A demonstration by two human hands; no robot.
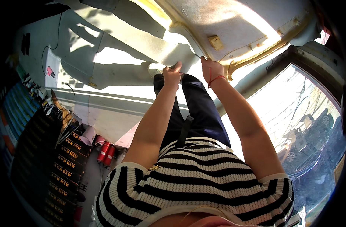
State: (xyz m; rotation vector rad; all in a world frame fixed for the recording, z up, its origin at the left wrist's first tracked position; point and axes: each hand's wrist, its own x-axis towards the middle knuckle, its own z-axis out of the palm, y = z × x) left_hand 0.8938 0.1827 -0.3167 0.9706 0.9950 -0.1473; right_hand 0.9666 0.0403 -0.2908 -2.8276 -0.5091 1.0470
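Observation:
A broad strip of pale, fabric-like sheet (150, 43) runs from the upper left down to my hands. My left hand (173, 75) is closed on its near end, the thumb pressed on top. Just to the right, my right hand (212, 70), with a red cord at the wrist, is closed around a thin dark tool (197, 56). Only the tool's tip shows, pointing left toward the sheet; its kind is hidden by my fingers. Beyond my right hand lies a large, pale moulded panel (252, 22) with yellowed foam-like edges.
A small yellow block (216, 42) sits on the panel. Dark stacked boxes (63, 172) and red cylinders (106, 153) stand at lower left. A pink tool (50, 72) with a cord lies on the floor at left. A window (305, 125) is at right.

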